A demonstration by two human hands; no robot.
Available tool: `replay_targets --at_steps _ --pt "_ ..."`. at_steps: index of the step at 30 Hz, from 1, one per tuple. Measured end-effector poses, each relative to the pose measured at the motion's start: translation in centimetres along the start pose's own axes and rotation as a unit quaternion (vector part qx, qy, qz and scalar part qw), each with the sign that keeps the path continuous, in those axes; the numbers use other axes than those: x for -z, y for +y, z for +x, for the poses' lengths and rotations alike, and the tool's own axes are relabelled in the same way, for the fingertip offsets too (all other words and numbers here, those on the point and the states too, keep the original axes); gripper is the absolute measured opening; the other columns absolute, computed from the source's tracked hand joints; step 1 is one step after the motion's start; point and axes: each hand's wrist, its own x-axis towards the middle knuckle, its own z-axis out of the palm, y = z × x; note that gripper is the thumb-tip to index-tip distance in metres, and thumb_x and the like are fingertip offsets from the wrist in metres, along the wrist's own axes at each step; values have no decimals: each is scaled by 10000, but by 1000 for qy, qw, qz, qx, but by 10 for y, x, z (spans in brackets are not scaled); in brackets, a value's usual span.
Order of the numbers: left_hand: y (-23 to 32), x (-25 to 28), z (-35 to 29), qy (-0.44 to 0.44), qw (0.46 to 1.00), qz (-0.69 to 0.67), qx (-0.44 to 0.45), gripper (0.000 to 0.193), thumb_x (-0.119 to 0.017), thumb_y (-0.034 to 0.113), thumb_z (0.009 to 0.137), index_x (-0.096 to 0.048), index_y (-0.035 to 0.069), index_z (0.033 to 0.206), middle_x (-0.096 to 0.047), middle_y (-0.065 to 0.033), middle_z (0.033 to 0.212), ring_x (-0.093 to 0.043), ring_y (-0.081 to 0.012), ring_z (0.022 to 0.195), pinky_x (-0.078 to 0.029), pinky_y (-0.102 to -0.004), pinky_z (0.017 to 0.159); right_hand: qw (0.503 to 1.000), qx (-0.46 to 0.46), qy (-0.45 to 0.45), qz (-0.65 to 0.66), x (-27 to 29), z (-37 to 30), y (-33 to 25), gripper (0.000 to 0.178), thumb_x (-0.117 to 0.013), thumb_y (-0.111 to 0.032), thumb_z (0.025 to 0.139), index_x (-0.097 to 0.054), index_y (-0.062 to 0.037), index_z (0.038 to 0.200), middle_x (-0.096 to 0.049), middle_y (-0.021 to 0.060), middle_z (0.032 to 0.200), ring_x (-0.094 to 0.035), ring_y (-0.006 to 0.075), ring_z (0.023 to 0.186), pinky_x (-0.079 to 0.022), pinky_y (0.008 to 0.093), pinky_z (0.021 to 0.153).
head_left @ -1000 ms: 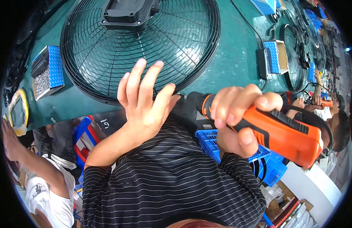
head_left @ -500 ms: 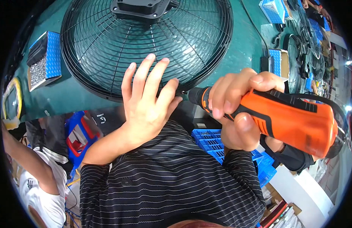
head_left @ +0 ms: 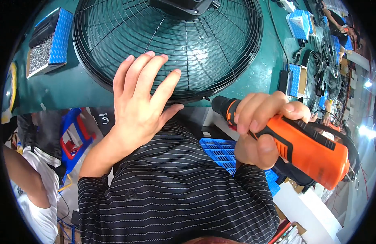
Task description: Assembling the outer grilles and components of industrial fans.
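Wire guard [head_left: 187, 53], black and round, lies under and beyond the left hand [head_left: 138, 106], which I see spread loosely over its near rim, grasping nothing. The right hand [head_left: 259, 112] grips an orange power screwdriver [head_left: 314, 150], nose just beside that rim. Left of both hands, I spot a blue box [head_left: 60, 46].

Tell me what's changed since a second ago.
The left hand has shifted left along the near edge of the black wire guard, widening its gap from the nose of the orange power tool. The guard appears farther right in view; camera motion may explain that. Nothing was visibly taken or released: the right hand still grips the tool, left fingers still spread over the guard.
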Motion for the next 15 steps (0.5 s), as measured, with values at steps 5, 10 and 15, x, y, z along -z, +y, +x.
replay_targets --at_steps 5,10,15 --pt "-2 -3 0 14 1000 -4 -6 836 -960 263 534 -681 125 1310 -562 -139 1449 -523 -378 1372 -369 -570 1167 999 -18 30 -24 -7 1 2 526 -704 53 851 -469 -11 1318 -621 125 840 -635 224 676 -533 360 617" --pt "-4 -5 -2 14 1000 -13 -5 840 -960 259 525 -682 126 1306 -566 -129 1453 -522 -366 1379 -367 -569 1169 1000 13 -24 13 -5 9 10 496 -730 70 803 -518 6 1248 -615 87 747 -617 206 599 -521 345 548" --pt "-5 -6 -2 13 1000 -11 -8 856 -964 260 513 -679 129 1310 -573 -126 1451 -523 -361 1381 -373 -569 1164 991 -30 -120 49 7 21 9 446 -792 67 742 -594 33 1140 -652 105 754 -636 208 595 -511 331 507"
